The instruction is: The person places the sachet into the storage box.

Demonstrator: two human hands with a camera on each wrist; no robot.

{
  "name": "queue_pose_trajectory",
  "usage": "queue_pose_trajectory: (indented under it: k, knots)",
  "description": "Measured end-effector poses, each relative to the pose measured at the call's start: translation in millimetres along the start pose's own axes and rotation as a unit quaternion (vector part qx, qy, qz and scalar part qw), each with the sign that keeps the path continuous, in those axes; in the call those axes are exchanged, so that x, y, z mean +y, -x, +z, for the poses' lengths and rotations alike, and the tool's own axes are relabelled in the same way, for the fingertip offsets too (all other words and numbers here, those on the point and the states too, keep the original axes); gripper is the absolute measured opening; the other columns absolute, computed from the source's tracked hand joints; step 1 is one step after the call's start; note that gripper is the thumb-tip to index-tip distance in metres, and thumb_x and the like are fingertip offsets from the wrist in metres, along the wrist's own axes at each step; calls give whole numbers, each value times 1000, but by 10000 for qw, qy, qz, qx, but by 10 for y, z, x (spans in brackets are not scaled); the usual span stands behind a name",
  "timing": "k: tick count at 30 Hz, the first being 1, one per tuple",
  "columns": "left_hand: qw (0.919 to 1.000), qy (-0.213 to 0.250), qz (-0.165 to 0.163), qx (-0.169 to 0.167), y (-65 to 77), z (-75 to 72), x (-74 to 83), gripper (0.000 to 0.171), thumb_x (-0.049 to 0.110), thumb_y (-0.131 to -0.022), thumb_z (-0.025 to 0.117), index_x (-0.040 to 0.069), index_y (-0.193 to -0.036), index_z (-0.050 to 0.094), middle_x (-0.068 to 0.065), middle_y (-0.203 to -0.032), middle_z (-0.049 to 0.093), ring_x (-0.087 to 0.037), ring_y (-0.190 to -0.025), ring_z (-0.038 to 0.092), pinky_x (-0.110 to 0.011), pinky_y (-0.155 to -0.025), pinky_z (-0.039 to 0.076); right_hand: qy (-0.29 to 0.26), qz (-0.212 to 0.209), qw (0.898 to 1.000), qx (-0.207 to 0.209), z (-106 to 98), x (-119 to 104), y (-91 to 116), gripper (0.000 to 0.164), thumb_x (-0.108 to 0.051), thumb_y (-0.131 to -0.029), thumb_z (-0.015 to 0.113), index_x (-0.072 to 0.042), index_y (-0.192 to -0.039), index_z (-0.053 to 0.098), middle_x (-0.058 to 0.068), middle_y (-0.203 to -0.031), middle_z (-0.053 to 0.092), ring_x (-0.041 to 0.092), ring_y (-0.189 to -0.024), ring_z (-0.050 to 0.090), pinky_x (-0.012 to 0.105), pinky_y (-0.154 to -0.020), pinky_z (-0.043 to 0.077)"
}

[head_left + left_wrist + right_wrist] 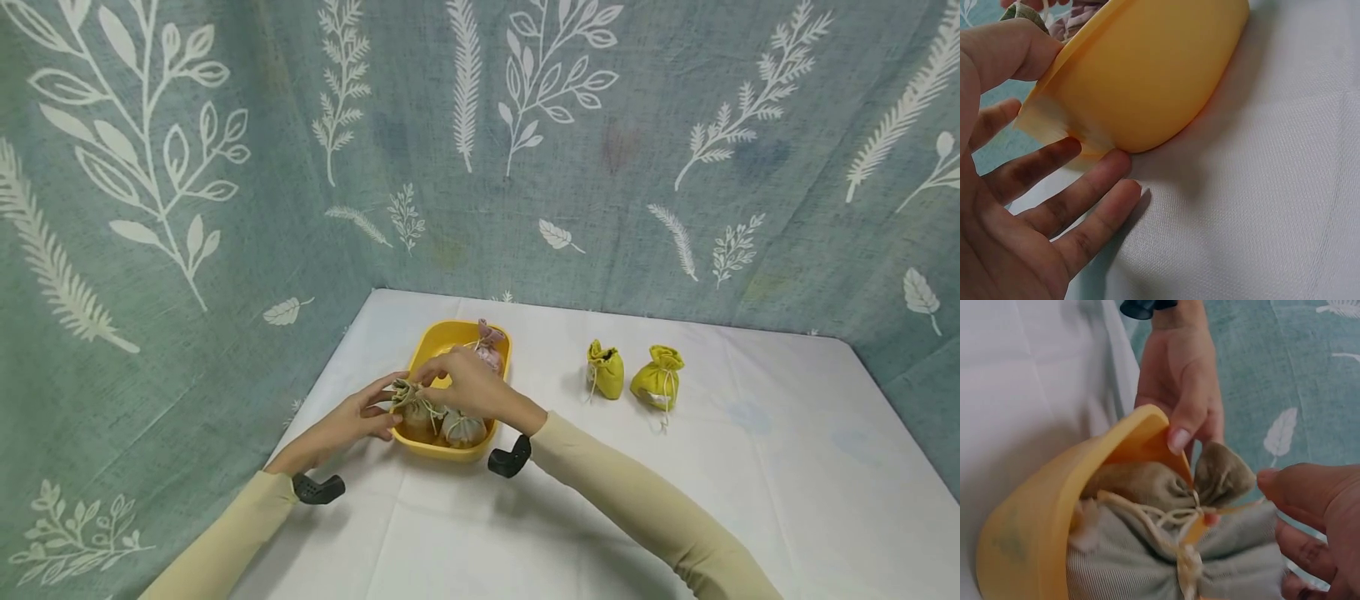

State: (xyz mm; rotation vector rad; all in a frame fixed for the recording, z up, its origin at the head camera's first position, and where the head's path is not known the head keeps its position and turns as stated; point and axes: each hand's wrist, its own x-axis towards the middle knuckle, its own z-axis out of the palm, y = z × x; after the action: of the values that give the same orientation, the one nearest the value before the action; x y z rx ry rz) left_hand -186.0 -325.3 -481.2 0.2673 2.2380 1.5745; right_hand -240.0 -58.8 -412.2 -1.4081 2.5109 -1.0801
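Observation:
A yellow plastic tub [450, 454] stands on the white cloth, with small drawstring bags inside. My left hand [360, 421] holds the tub's left side, thumb over the rim and fingers [1094, 222] spread along the outer wall. My right hand [472, 387] reaches over the tub and pinches at the tied neck of an olive-brown drawstring bag [1222, 478], its thumb right at the gathered top. Beside that bag lies a grey striped drawstring bag [1122, 556] with a pale cord. A pink drawstring bag [490, 356] sits at the tub's far right end.
Two yellow-green drawstring bags [606, 372] stand apart on the white tablecloth [570, 500], right of the tub. A leaf-patterned green curtain [420, 108] hangs behind the table and along its left side.

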Motion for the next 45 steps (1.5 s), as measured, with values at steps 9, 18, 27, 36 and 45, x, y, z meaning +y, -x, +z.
queue_pose_trajectory:
  k: [9,18,27,36,45]
  knots:
    - [10000,53,-21,-7,-47,-2,-25,75,30,-100,71,38,-161,29,-18,-157,39,-29,-119,62,-43,-90,58,-221,313,9980,510,-245,172,196,15,-19,-97,75,-13,-110,79,-5,-95,76,9,-81,66,27,-75,56]
    - [10000,-1,-3,43,-56,-13,-39,74,32,-99,72,40,-159,32,-15,-158,38,-32,-126,57,-43,-89,59,-205,611,9917,1109,-440,361,565,17,-21,-96,76,-13,-111,79,-7,-95,72,10,-83,62,29,-72,54]
    - [9999,11,23,99,-58,-27,-56,74,30,-98,74,40,-159,33,-15,-158,37,-34,-130,54,-42,-88,59,1,970,9838,1507,-606,536,899,21,-17,-97,74,-11,-117,76,-4,-89,70,10,-76,64,28,-68,57]
    - [10000,23,24,65,-54,-7,-42,76,30,-98,73,35,-161,31,-18,-159,36,-35,-132,52,-42,-88,59,243,1028,9746,1977,-836,660,1257,20,-15,-96,76,-14,-116,75,-6,-87,70,10,-75,64,29,-67,56]
    - [10000,31,-23,73,-68,3,-53,76,30,-98,74,36,-161,31,-18,-158,36,-33,-129,54,-42,-88,59,274,1356,9669,2145,-1046,796,1649,23,-14,-94,78,-12,-116,74,-5,-87,69,13,-77,63,28,-68,56]
